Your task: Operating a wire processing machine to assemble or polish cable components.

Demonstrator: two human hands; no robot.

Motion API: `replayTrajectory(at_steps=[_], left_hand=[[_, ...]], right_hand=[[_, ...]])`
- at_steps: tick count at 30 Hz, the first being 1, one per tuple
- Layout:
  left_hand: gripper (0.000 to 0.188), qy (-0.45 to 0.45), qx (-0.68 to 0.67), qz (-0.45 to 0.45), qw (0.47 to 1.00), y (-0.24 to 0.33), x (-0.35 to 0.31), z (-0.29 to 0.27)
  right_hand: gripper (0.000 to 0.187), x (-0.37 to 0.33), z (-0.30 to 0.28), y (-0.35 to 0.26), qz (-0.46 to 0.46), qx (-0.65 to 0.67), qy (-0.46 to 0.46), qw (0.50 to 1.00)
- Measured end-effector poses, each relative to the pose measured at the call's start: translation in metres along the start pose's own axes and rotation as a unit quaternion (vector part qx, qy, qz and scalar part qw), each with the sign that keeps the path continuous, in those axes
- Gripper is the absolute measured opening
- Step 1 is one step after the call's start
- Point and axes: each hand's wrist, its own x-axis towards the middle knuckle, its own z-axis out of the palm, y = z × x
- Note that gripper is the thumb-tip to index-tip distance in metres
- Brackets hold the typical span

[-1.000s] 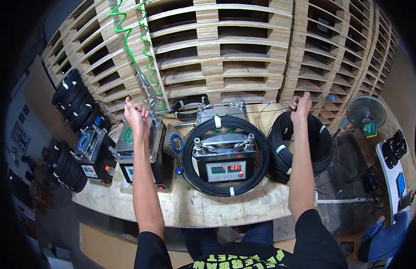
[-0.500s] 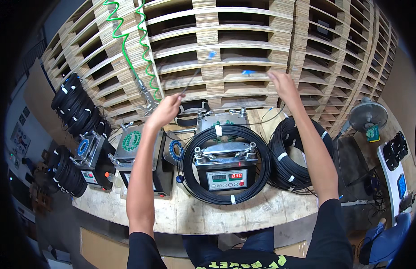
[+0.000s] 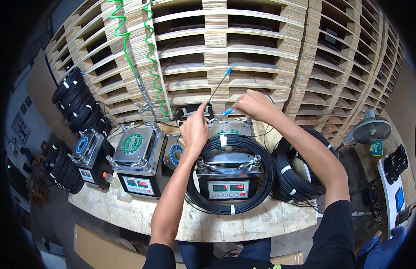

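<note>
My left hand (image 3: 195, 129) is closed on a thin black cable (image 3: 219, 88), whose blue-tipped end (image 3: 228, 71) sticks up and to the right. My right hand (image 3: 254, 106) pinches another cable end with a blue connector (image 3: 227, 112) pointing left. The two blue ends are apart. Below both hands, a tied ring of black cable (image 3: 270, 172) leans around the front of a polishing machine (image 3: 228, 190) with a lit red display. Behind the ring lies that machine's metal plate with a green-studded round fixture (image 3: 237, 133), partly covered.
Left of the ring stand another machine with a green fixture (image 3: 132, 143) and one with a blue fixture (image 3: 82, 145). More black cable coils (image 3: 295, 179) lie right. An orange-capped bottle (image 3: 107, 177), green spiral hoses (image 3: 126, 49), wooden pallets (image 3: 257, 27) and a fan (image 3: 372, 127) surround the bench.
My left hand has moved right, bringing its cable end along. My right hand has come down and left. The hands and the two blue tips are closer together; the view has shifted slightly.
</note>
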Motion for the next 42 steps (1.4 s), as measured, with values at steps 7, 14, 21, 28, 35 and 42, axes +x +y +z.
replayTrajectory(at_steps=[7,14,21,28,35,42], left_hand=[[0.055,0.028,0.050,0.035,0.998,0.015,-0.007,-0.012],[0.057,0.040,0.042,0.006,0.998,0.014,-0.021,-0.002],[0.054,0.055,0.036,-0.007,0.998,0.014,-0.022,0.002],[0.051,0.046,0.056,-0.012,0.997,0.012,-0.021,0.003],[0.049,0.045,0.068,-0.011,0.997,0.012,-0.019,0.004],[0.050,0.054,0.059,-0.012,0.997,0.012,-0.021,0.004]], right_hand=[[0.032,-0.001,0.006,-0.007,0.021,0.091,-0.024,0.995],[0.027,-0.004,0.002,-0.006,0.066,0.151,-0.052,0.985],[0.026,-0.014,0.010,-0.006,0.050,0.134,-0.059,0.988],[0.027,-0.017,0.011,-0.006,0.018,0.085,-0.080,0.993],[0.027,-0.011,0.019,-0.006,-0.010,0.100,-0.112,0.989],[0.027,0.007,0.016,-0.013,0.010,0.095,-0.210,0.973]])
